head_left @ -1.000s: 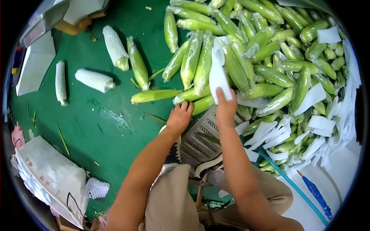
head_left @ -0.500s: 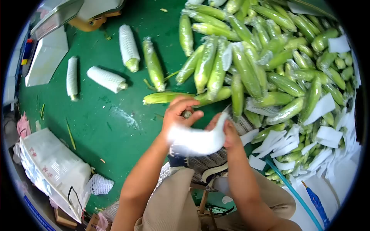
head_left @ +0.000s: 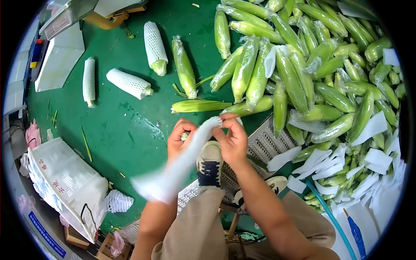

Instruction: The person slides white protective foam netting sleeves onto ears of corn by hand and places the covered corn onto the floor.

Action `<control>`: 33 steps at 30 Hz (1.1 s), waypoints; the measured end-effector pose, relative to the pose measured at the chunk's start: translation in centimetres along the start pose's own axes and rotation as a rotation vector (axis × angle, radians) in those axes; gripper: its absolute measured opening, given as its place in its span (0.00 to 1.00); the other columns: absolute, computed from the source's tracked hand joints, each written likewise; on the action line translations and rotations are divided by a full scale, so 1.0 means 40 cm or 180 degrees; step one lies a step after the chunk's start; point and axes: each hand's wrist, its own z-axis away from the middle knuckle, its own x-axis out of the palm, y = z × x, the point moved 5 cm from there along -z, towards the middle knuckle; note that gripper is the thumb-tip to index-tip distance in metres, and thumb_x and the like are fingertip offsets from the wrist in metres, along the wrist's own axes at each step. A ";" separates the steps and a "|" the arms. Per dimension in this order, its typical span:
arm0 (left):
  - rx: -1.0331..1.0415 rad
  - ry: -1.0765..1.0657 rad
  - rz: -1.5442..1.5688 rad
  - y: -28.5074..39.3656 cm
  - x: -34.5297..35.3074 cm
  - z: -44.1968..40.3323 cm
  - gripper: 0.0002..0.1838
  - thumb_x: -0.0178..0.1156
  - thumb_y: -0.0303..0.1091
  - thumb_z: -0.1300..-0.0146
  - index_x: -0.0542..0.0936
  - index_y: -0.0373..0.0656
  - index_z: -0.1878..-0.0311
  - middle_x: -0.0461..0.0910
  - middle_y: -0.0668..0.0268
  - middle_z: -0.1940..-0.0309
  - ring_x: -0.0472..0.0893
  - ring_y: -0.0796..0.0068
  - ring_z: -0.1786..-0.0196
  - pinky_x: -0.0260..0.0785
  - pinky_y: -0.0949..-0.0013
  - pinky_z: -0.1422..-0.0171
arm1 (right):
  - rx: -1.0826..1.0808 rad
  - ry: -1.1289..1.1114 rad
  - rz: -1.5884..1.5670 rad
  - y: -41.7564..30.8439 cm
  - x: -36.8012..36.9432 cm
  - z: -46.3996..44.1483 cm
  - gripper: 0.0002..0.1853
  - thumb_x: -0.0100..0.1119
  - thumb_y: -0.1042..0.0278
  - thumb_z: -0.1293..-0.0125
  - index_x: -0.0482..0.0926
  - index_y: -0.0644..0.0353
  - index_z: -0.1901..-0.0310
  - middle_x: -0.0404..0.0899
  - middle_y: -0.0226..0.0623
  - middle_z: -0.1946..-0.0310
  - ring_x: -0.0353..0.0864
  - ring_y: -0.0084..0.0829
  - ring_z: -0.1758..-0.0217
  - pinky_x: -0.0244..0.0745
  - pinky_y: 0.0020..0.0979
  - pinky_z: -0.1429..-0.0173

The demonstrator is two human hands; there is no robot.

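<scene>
My right hand (head_left: 232,141) pinches the narrow top end of a white foam net sleeve (head_left: 190,151). The sleeve hangs slantwise down to the left across my left forearm, its lower end smeared by motion. My left hand (head_left: 178,138) is curled closed, and a small pale green round end pokes out between the fingers, looking like the stalk end of an ear of corn (head_left: 185,135). The rest of that ear is hidden by the hand and the sleeve. Just beyond my hands lies a loose unwrapped ear of corn (head_left: 200,105) in its green husk.
Several ears in clear film form a large pile (head_left: 320,82) at right, with loose white foam sleeves (head_left: 320,164) at its near side. Ears in foam nets (head_left: 130,83) lie on the green floor (head_left: 112,130) at left. A white basket (head_left: 65,182) stands lower left.
The foam sleeve has swung from between my hands to hang down leftward, now pinched by its end. Both hands have shifted left, and the view has moved slightly.
</scene>
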 end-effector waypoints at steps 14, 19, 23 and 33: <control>0.0931 -0.0003 -0.2988 0.100 0.001 0.019 0.12 0.64 0.37 0.41 0.79 0.44 0.57 0.77 0.59 0.59 0.76 0.58 0.52 0.69 0.58 0.46 | 0.2184 -0.0238 -0.2298 -0.073 0.062 -0.020 0.17 0.59 0.76 0.29 0.73 0.57 0.40 0.81 0.33 0.57 0.81 0.22 0.58 0.78 0.26 0.51; 0.0036 -0.0378 -0.2048 0.022 -0.014 0.104 0.15 0.60 0.31 0.34 0.81 0.42 0.45 0.81 0.52 0.49 0.79 0.50 0.44 0.69 0.53 0.38 | 0.2446 -0.0129 -0.1959 -0.011 0.086 0.007 0.11 0.68 0.72 0.34 0.79 0.64 0.53 0.82 0.31 0.59 0.80 0.20 0.58 0.77 0.25 0.50; -0.1358 0.0066 0.0877 0.025 0.005 0.128 0.19 0.64 0.29 0.35 0.80 0.40 0.41 0.72 0.67 0.37 0.71 0.75 0.37 0.63 0.71 0.34 | 0.2587 0.0150 -0.2350 -0.003 0.093 0.030 0.10 0.64 0.72 0.31 0.77 0.64 0.51 0.81 0.32 0.58 0.81 0.22 0.58 0.79 0.26 0.51; -0.1574 0.0956 0.3165 -0.035 0.009 0.156 0.10 0.62 0.38 0.29 0.71 0.51 0.51 0.79 0.68 0.49 0.76 0.69 0.42 0.67 0.54 0.34 | 0.2272 0.0076 -0.1492 0.094 0.069 0.077 0.06 0.61 0.71 0.28 0.80 0.62 0.54 0.78 0.27 0.59 0.76 0.17 0.59 0.74 0.21 0.53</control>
